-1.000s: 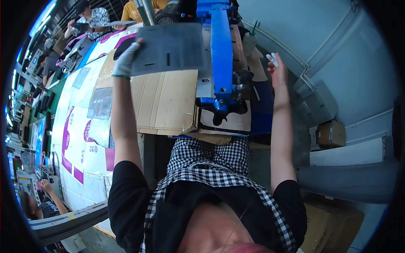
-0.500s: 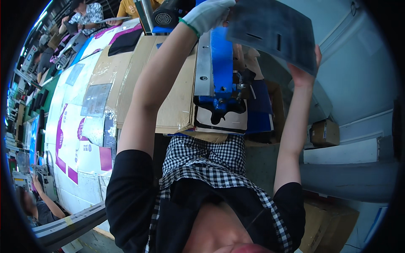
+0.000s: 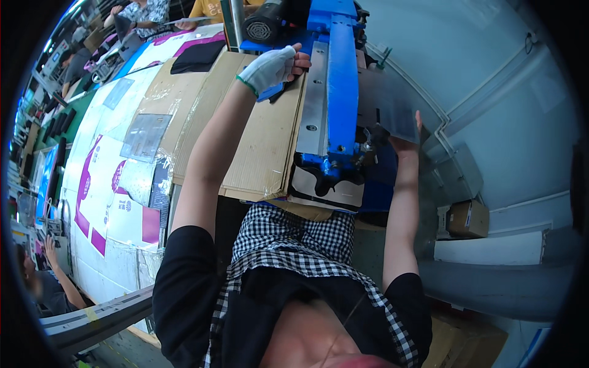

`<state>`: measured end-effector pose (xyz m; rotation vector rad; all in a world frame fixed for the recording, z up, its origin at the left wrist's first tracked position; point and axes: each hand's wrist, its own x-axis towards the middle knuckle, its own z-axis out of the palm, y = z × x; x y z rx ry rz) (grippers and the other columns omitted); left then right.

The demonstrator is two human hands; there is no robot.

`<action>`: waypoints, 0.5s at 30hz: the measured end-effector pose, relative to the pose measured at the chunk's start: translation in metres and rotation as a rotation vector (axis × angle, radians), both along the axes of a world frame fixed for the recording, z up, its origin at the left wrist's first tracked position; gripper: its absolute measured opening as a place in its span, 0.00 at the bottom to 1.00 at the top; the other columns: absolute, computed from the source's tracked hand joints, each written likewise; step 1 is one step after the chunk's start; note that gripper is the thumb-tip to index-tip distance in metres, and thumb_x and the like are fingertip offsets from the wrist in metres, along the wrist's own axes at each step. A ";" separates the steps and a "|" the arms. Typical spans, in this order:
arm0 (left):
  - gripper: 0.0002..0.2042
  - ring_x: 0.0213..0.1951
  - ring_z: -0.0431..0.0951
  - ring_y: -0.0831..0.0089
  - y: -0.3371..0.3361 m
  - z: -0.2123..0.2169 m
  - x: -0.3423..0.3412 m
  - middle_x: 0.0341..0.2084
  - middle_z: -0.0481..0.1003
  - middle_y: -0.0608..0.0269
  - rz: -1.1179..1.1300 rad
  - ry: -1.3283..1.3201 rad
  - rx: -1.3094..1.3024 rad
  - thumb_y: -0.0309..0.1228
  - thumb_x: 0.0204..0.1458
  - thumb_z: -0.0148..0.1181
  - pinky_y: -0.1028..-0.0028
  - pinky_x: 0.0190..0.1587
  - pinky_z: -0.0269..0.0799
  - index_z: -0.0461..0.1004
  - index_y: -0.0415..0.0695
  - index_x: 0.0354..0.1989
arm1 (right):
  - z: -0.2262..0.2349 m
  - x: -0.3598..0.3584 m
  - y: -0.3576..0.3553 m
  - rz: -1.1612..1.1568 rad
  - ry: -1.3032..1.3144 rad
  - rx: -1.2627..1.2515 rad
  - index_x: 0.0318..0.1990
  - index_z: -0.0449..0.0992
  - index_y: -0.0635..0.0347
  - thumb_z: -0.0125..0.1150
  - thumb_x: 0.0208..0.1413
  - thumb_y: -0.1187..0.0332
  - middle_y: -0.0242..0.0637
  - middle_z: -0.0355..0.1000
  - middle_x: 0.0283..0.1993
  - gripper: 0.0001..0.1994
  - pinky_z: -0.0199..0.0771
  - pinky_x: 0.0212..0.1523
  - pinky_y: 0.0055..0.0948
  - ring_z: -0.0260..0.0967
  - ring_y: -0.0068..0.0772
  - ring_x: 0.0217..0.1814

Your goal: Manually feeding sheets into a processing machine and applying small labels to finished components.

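Observation:
My left hand, in a white glove with a green cuff and bare fingertips, is beside the metal strip on the left of a blue machine arm. Its fingers are half bent, thumb apart, with nothing visible in them. A small dark piece lies just below that hand. To the right of the blue arm, my bare right hand grips the lower right edge of a flat grey slotted plate. The plate is blurred, and the machine hides part of it.
Flattened cardboard covers the bench left of the machine. A black motor stands behind. Printed white and purple sheets spread over a long table at left, where other people work. A pale wall rises at right.
My left hand has let go of the grey plate and come down left of the blue arm. My right hand has lowered the plate to the machine's right side. The view has shifted slightly.

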<state>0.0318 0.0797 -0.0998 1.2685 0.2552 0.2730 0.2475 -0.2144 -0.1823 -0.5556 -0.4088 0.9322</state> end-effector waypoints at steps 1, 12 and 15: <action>0.22 0.22 0.67 0.80 0.003 -0.006 -0.001 0.27 0.75 0.63 0.011 0.019 -0.017 0.50 0.55 0.44 0.82 0.23 0.61 0.74 0.43 0.31 | -0.002 -0.007 0.005 0.058 -0.032 0.031 0.51 0.67 0.58 0.39 0.56 0.48 0.35 0.69 0.50 0.25 0.67 0.47 0.32 0.68 0.32 0.49; 0.31 0.45 0.71 0.59 -0.030 -0.025 -0.030 0.48 0.67 0.48 0.379 0.359 0.023 0.49 0.47 0.55 0.70 0.46 0.68 0.63 0.36 0.52 | -0.013 0.002 0.007 -0.110 -0.278 -0.446 0.59 0.54 0.62 0.33 0.51 0.34 0.41 0.62 0.52 0.41 0.63 0.42 0.20 0.63 0.25 0.42; 0.32 0.49 0.68 0.53 -0.018 -0.024 -0.047 0.50 0.64 0.44 0.389 0.295 -0.052 0.45 0.46 0.58 0.65 0.50 0.65 0.60 0.34 0.53 | 0.037 -0.043 0.001 -0.174 -0.346 -0.374 0.58 0.57 0.62 0.39 0.55 0.40 0.35 0.65 0.45 0.35 0.61 0.37 0.16 0.60 0.19 0.35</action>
